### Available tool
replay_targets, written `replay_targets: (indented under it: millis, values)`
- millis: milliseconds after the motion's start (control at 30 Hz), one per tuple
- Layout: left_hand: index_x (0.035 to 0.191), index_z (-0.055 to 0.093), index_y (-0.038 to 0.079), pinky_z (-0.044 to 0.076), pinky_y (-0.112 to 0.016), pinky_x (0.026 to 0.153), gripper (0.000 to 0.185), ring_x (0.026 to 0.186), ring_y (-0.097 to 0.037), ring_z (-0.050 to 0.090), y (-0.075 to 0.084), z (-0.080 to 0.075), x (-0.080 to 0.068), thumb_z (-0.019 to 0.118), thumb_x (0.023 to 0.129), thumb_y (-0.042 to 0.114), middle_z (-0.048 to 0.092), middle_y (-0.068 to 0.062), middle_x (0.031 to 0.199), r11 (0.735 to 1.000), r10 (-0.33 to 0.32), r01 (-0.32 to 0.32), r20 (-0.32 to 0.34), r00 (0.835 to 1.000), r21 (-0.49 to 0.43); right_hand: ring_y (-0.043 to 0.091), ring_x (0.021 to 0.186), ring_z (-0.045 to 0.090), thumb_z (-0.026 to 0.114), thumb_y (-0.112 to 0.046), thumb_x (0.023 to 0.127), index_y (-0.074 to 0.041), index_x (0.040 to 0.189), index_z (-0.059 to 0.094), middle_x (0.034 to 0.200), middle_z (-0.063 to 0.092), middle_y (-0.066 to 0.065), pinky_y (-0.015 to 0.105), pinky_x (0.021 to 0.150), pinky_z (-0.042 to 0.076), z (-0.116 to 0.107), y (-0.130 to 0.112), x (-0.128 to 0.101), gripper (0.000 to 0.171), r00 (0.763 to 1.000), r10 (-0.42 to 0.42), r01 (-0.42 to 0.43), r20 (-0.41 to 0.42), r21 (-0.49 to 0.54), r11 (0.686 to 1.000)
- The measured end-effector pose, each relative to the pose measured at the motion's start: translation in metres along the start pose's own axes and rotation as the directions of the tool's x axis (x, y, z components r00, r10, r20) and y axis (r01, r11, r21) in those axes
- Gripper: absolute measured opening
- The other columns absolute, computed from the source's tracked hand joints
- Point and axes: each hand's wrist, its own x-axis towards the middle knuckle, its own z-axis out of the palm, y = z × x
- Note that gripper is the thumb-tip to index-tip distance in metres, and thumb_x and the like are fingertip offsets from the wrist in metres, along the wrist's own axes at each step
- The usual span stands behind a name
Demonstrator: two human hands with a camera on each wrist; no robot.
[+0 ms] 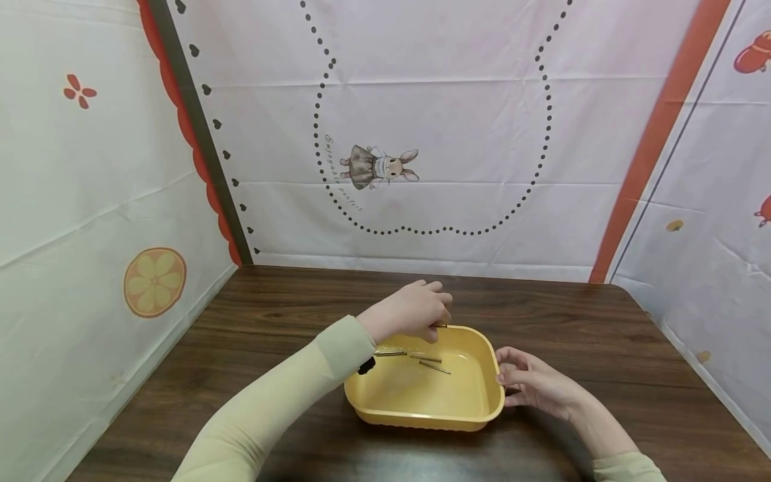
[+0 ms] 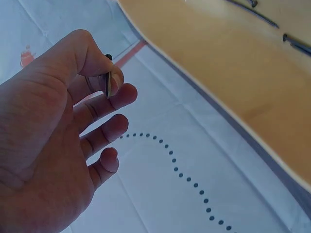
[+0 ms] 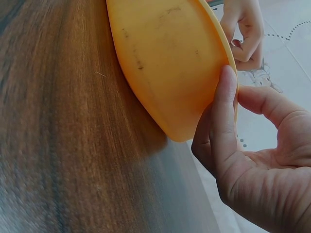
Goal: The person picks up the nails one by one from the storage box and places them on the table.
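Observation:
A nail (image 2: pixel 108 83) with a dark head is pinched between the thumb and forefinger of my left hand (image 1: pixel 415 311), over the far rim of a yellow plastic basin (image 1: pixel 421 395). The left hand's other fingers are spread apart below the nail in the left wrist view. Several more nails (image 1: pixel 435 367) lie on the basin floor near its far side, some partly behind my left forearm. My right hand (image 1: pixel 536 385) grips the basin's right rim, thumb on one side of the wall and fingers on the other, as the right wrist view (image 3: pixel 257 150) shows.
The basin stands on a dark wood-grain table (image 1: pixel 289 294). Pale printed cloth (image 1: pixel 434 134) hangs behind it and along both sides. A dark band (image 1: pixel 366 365) shows by the left sleeve's cuff.

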Motion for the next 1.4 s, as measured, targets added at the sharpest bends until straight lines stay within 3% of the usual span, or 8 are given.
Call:
replay_targets:
  millis: [333,733,1033,1400]
  values:
    - [0.062,0.038,0.024,0.021,-0.024,0.068,0.032,0.08,-0.013,0.032,-0.012,-0.002,-0.008,0.064,0.081,0.02,0.041,0.008,0.082,0.999,-0.04,0.041,0.02,0.999,-0.03,0.006,0.089,0.067,0.047,-0.001,0.098,-0.015,0.113,0.046,0.095,0.06,-0.008,0.026,0.076,0.06,-0.002,0.001,0.002,0.021,1.0,0.004,-0.004,-0.006,-0.013,1.0]
    - [0.061,0.032,0.024,0.022,-0.026,0.071,0.036,0.081,-0.014,0.03,-0.026,0.0,-0.027,0.061,0.079,0.014,0.035,0.007,0.079,0.987,-0.1,0.096,-0.026,0.995,-0.128,0.007,0.09,0.067,0.045,0.0,0.098,-0.016,0.113,0.046,0.095,0.06,-0.008,0.027,0.077,0.06,-0.004,0.002,0.003,0.021,1.0,-0.004,0.004,0.015,-0.004,1.0]
    - [0.06,0.038,0.023,0.029,-0.029,0.075,0.033,0.082,-0.015,0.036,-0.044,0.008,-0.055,0.06,0.081,0.012,0.037,0.006,0.078,0.964,-0.192,0.181,-0.04,0.981,-0.195,0.005,0.089,0.066,0.044,-0.002,0.099,-0.015,0.114,0.045,0.095,0.06,-0.01,0.026,0.077,0.059,-0.005,0.003,0.003,0.02,1.0,-0.009,0.01,0.028,-0.023,1.0]
    - [0.061,0.039,0.023,0.026,-0.027,0.069,0.028,0.079,-0.015,0.034,-0.057,0.023,-0.088,0.06,0.076,0.013,0.039,0.006,0.076,0.945,-0.254,0.234,-0.061,0.965,-0.23,0.006,0.09,0.067,0.044,-0.002,0.099,-0.016,0.115,0.045,0.096,0.061,-0.009,0.028,0.078,0.059,-0.006,0.003,0.002,0.02,0.999,-0.001,0.003,0.054,-0.03,1.0]
